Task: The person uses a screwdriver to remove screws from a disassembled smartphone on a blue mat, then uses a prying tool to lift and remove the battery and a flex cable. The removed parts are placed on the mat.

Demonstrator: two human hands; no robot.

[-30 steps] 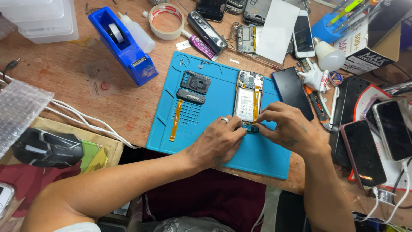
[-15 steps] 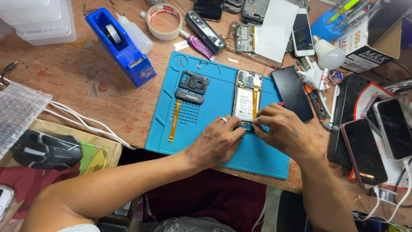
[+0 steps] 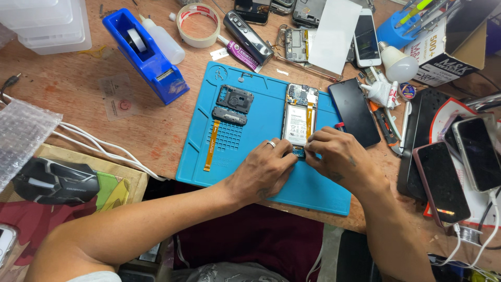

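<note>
- black computer mouse (image 3: 55,181) far left on a green pad, white cables (image 3: 99,147) running past it over the wooden surface (image 3: 68,96)
- blue tape dispenser (image 3: 146,55) upper left, tape roll (image 3: 197,25) just beside it
- blue work mat (image 3: 250,130) in the middle; black camera frame piece (image 3: 235,98) and orange flex cable (image 3: 211,145) lie on its left part
- left hand (image 3: 263,172), ring on one finger, fingers pinched at the bottom edge of the opened phone (image 3: 299,119)
- opened phone lies flat on the mat, back off, battery showing
- right hand (image 3: 339,156) touching the same bottom end, fingers closed tight; cannot tell what they grip
- black phone (image 3: 355,112) just right of the mat, more phones (image 3: 459,167) far right
</note>
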